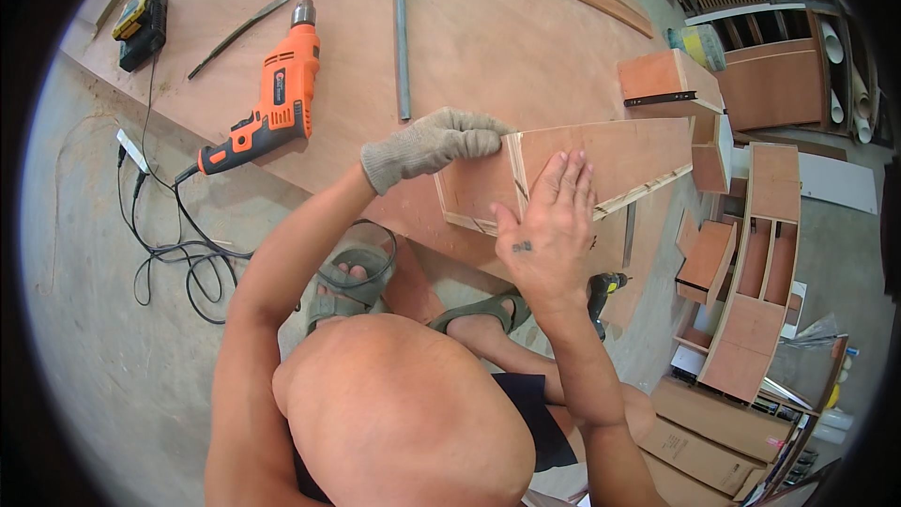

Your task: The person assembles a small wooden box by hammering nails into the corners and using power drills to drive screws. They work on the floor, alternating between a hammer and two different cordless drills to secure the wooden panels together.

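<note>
An open-looking plywood box (619, 152) with pale layered edges lies on the large plywood sheet (357, 47) in front of me. My left hand (441, 145), in a grey knit glove, has its fingers curled over the box's far edge by a corner. Bare and ungloved, my right hand (554, 216) rests flat on the box's broad panel, fingers stretched out. Beyond the left glove lies a steel claw hammer (402, 47). Further left is an orange and black corded power drill (282, 84), its chuck pointing away. The fingertips under the glove are partly hidden.
A thin dark metal bar (239, 36) and a black-and-yellow block-shaped device (141, 30) lie at far left. Black cables (192, 249) tangle on the floor. A second drill (605, 293) sits by my right forearm. Plywood cabinets (765, 253) and cardboard (709, 451) stand right.
</note>
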`<act>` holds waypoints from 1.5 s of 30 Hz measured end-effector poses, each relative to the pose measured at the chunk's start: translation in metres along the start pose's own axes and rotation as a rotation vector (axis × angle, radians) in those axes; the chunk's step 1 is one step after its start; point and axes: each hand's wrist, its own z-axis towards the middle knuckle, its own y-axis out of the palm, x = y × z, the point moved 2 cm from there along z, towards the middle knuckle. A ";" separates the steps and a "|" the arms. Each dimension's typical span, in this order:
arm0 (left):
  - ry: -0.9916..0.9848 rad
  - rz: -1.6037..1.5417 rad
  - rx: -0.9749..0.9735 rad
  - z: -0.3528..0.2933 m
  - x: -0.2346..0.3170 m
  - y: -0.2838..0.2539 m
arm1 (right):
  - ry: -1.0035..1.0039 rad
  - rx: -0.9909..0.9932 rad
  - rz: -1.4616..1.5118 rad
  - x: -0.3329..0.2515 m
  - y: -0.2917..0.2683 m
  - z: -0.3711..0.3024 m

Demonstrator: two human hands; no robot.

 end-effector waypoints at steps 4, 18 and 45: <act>0.001 -0.006 0.019 -0.001 -0.001 -0.002 | -0.057 -0.024 0.203 0.015 -0.012 0.005; -0.006 0.016 0.065 0.000 -0.005 0.001 | -0.181 0.019 0.140 0.018 -0.013 0.004; 0.010 0.193 0.157 0.022 0.040 0.045 | -0.066 0.413 0.325 0.012 0.039 -0.027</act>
